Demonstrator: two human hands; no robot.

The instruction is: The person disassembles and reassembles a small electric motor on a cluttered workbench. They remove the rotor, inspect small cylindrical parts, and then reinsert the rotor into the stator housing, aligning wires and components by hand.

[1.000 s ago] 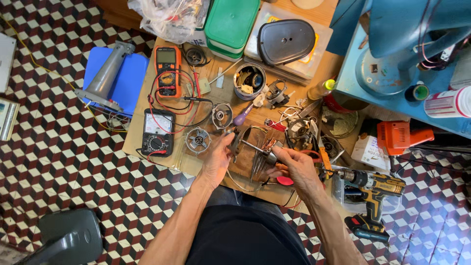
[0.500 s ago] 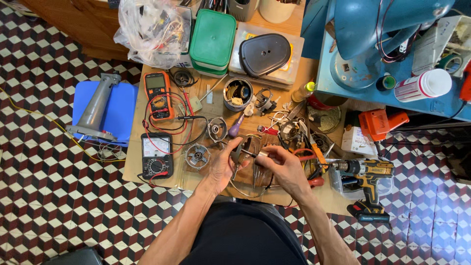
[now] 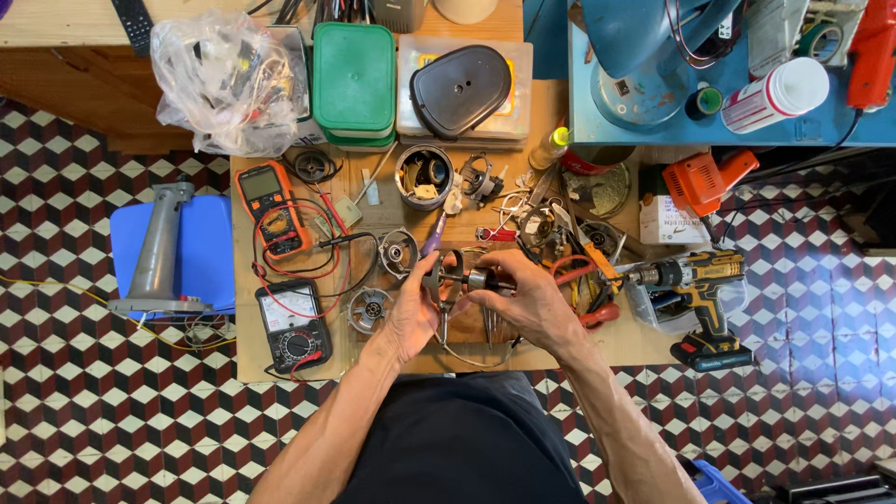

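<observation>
Both my hands hold a small motor rotor on a shaft above a low wooden table. My left hand grips the rotor's left end, where a ring-shaped metal part sits around it. My right hand pinches the shaft's right end with fingers curled. A metal end bell and a round bearing plate lie just left of my left hand. A purple-handled screwdriver lies just beyond the rotor.
An orange multimeter and a black analogue meter with red leads lie at left. A yellow cordless drill, pliers and wire clutter the right. Green boxes, a black cover, a plastic bag stand behind. A blue stool stands left.
Both hands have lifted the rotor off the table and brought it up between them. The camera has tilted, so the table sits lower in view.
</observation>
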